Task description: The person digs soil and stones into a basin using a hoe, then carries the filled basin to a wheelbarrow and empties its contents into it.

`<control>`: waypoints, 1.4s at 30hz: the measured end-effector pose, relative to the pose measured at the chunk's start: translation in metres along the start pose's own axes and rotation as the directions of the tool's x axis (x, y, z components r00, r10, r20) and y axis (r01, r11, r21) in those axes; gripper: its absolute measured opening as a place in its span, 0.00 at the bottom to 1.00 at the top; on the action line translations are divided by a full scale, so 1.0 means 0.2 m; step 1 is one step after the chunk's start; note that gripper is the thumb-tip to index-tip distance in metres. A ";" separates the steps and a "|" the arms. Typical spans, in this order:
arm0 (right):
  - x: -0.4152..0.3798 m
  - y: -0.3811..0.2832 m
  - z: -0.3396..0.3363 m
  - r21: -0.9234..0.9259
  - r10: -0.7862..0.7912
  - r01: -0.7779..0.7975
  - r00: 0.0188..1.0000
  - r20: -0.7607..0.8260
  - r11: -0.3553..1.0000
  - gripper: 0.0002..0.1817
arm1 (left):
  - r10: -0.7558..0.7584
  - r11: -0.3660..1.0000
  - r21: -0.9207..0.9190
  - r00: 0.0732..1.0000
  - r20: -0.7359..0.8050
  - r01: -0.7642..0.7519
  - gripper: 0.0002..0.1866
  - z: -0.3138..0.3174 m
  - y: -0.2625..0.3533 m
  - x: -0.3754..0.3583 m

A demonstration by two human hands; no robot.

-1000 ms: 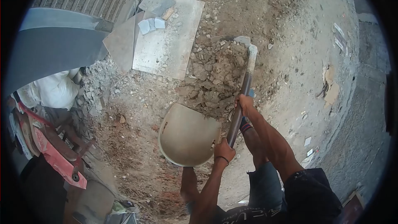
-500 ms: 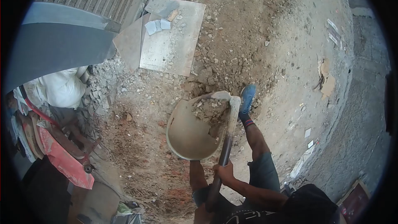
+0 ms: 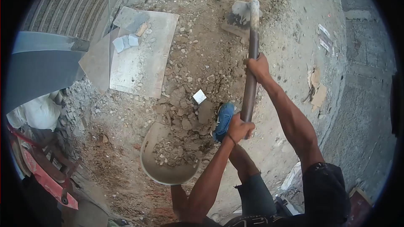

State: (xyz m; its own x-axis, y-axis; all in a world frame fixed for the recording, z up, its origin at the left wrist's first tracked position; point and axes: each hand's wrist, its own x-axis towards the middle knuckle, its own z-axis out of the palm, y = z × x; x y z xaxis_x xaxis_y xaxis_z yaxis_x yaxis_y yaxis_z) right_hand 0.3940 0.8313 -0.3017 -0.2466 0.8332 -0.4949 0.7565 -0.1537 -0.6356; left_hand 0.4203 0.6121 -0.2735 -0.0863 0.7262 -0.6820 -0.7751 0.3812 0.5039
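Brown hoe (image 3: 250, 96): up past the pan (image 3: 170, 176), to its right | left hand (image 3: 240, 128) wrapped round the handle (image 3: 253, 38) nearer the pan, right hand (image 3: 258, 67) wrapped farther from it | looks stiff, likely heavy at the blade (image 3: 240, 19); best held with hands spread along the handle

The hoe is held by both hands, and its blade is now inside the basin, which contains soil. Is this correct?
Not quite: the blade is outside the basin, near the top of the head view. Both hands do hold the hoe, and the basin does contain soil.
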 end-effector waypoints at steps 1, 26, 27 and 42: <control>0.25 -0.06 -0.02 -0.052 -0.023 0.021 0.999 -0.031 0.998 0.24 | 0.011 0.999 -0.036 0.999 0.041 -0.010 0.09 0.03 0.11 0.24; -0.92 0.78 0.62 -0.389 0.138 -0.041 0.965 0.224 0.920 0.22 | -0.321 0.942 -0.176 0.923 -0.214 0.286 0.08 -0.36 -0.55 -1.12; -1.06 0.75 0.69 -0.394 0.264 -0.140 0.923 0.280 0.908 0.27 | -0.370 0.926 -0.181 0.896 -0.245 0.332 0.09 -0.41 -0.52 -1.24; -2.74 0.28 0.57 0.018 0.553 -0.634 0.689 0.469 0.773 0.22 | -0.384 0.858 0.209 0.857 -0.344 0.469 0.25 -0.48 -0.68 -2.64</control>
State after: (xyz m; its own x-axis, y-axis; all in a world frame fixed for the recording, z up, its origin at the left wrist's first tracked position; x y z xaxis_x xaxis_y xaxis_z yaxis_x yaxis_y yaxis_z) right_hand 0.5032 0.3052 -0.1333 -0.0352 0.2396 -0.9702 0.7307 -0.6561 -0.1886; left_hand 0.5116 0.1220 -0.0333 0.0091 0.2792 -0.9602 -0.5746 0.7873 0.2235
